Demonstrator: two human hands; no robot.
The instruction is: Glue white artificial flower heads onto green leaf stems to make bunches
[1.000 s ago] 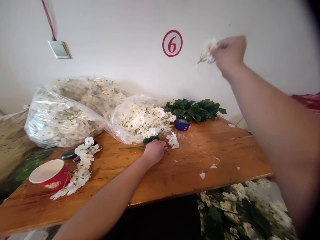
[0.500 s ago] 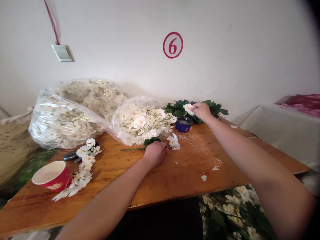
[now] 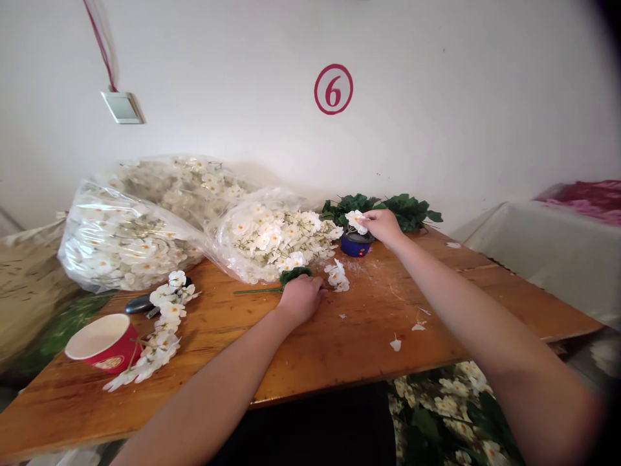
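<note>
My right hand (image 3: 384, 226) pinches a white artificial flower (image 3: 356, 221) with a yellow centre, right at the rim of a small dark-blue pot (image 3: 357, 246). A small red light glows on the pot's front. Lower and to the left, my left hand (image 3: 303, 299) rests on the wooden table, closed on a green artificial stem (image 3: 257, 291) with dark leaves (image 3: 295, 274) at its end. Its fingertips are partly hidden. Just beyond those fingers lies a white flower sprig (image 3: 337, 276).
Clear plastic bags (image 3: 121, 239) of white flowers line the wall side. Green leaf bunches (image 3: 410, 212) lie behind the pot. At left are a red paper cup (image 3: 104, 343), a flower spray (image 3: 167, 323) and a dark rounded object (image 3: 138, 303). Loose petals (image 3: 395, 343) dot the table (image 3: 339, 362).
My right hand has moved left and slightly down, bringing the white flower from beside the leaves to the pot's rim. My left hand stays in place on the stem.
</note>
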